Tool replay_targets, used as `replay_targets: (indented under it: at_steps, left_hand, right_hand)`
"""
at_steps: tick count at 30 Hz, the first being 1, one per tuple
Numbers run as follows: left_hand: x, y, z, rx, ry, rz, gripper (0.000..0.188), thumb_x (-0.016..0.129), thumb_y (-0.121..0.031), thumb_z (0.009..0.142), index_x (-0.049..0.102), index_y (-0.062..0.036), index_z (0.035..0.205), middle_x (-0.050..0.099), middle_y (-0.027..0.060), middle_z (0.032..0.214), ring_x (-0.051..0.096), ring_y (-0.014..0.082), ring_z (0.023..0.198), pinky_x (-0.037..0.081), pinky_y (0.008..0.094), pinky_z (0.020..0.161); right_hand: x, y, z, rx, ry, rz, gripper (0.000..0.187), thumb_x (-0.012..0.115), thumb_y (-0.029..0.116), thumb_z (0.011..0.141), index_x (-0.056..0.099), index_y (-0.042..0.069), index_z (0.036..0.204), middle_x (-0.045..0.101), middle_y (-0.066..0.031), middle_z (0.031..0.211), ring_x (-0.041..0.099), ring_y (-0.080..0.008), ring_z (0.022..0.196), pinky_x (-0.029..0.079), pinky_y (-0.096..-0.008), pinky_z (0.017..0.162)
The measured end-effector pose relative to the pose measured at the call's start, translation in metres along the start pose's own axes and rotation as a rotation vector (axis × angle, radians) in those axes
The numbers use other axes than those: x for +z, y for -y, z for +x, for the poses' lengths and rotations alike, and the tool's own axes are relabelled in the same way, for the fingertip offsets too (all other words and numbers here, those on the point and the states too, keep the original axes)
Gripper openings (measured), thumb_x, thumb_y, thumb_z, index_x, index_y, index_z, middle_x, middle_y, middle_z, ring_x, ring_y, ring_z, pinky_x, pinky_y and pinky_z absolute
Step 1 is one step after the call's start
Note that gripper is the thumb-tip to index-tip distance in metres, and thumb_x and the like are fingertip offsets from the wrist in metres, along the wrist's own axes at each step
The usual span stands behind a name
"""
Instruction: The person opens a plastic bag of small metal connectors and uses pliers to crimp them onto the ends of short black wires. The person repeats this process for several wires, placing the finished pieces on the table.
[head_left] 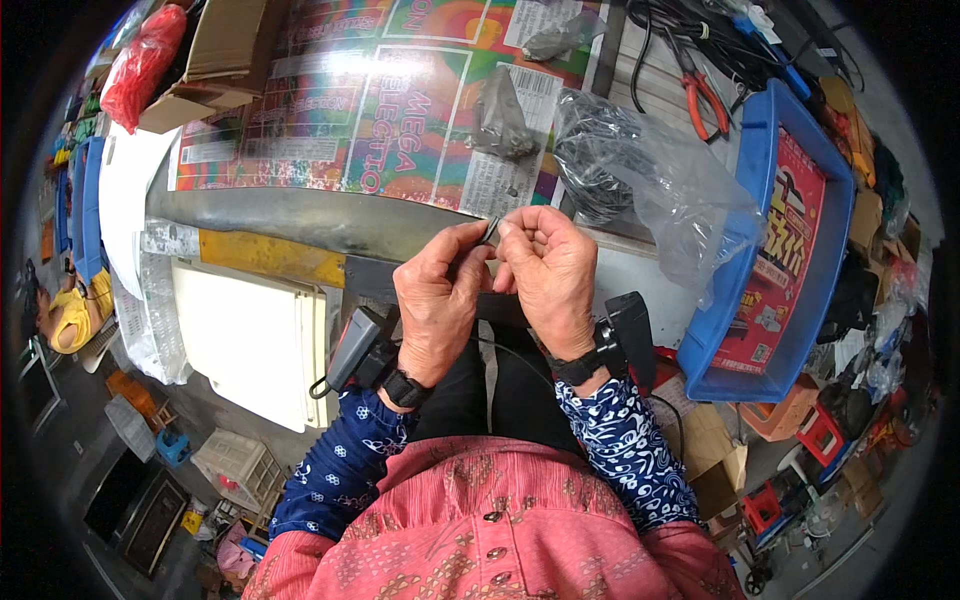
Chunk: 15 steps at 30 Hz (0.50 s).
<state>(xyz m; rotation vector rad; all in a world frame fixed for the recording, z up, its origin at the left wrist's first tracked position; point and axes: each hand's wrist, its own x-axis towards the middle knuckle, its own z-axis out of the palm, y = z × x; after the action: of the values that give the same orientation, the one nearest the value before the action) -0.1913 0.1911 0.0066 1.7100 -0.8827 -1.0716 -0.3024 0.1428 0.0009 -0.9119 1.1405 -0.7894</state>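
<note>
Just past the table's near edge, my two hands meet in front of my body. My left hand (441, 283) is closed, thumb and forefinger pinching a small, thin dark piece (489, 231) that points up between the hands. It is too small for me to name its kind. My right hand (547, 268) is closed too, its thumb and forefinger pressed together at that piece's right side. A clear plastic bag (668, 180) with black contents lies just beyond my right hand. Grey crumpled lumps (503, 115) sit on the colourful printed sheet (330, 90) ahead.
Right of my hands stands a blue tray (728, 250) with a red printed sheet inside. Red-handled pliers (703, 100) and black cables lie at the far right. An off-white panel stack (245, 345) is at left. A cardboard box (225, 60) and red bag (145, 65) stand far left.
</note>
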Motion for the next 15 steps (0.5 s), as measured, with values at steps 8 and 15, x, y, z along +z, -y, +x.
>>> replay_targets:
  at_steps: [8, 15]
  left_hand:
    - [0.005, -0.004, -0.001, -0.085, 0.024, -0.197, 0.02, 0.058, 0.003, 0.09, 0.063, 0.0047, 0.109, 0.065, 0.0035, 0.081, 0.056, 0.0057, 0.063, 0.047, 0.02, 0.058]
    - [0.002, -0.004, 0.001, -0.151, 0.072, -0.331, 0.022, 0.058, 0.003, 0.091, 0.062, 0.0056, 0.112, 0.065, 0.0035, 0.085, 0.055, 0.0058, 0.063, 0.046, 0.0195, 0.057]
  right_hand:
    - [0.001, -0.009, 0.004, -0.592, -0.151, -0.609, 0.01, 0.064, -0.001, 0.083, 0.058, 0.001, 0.089, 0.062, -0.0098, 0.074, 0.064, -0.0191, 0.056, 0.05, -0.0303, 0.051]
    - [-0.003, -0.011, 0.006, -0.63, -0.128, -0.601, 0.008, 0.064, -0.001, 0.084, 0.058, 0.0, 0.089, 0.061, -0.0071, 0.074, 0.063, -0.0159, 0.058, 0.051, -0.0284, 0.052]
